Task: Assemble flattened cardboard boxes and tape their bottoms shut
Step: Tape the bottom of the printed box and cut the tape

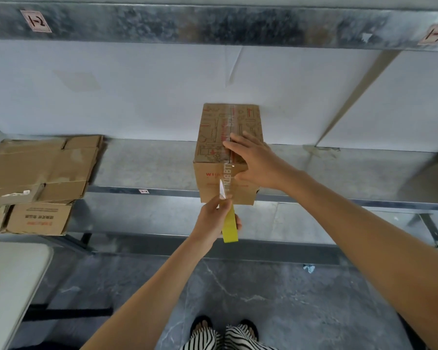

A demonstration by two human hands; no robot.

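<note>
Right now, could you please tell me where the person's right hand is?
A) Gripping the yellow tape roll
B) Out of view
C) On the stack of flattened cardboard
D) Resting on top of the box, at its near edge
D: the right hand lies with straight fingers on top of the box over the taped seam, while the left hand grips the yellow tape roll.

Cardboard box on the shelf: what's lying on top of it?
On the cardboard box, printed clear tape runs along the top seam and the right hand presses flat on it. The seam under that hand is covered.
</note>
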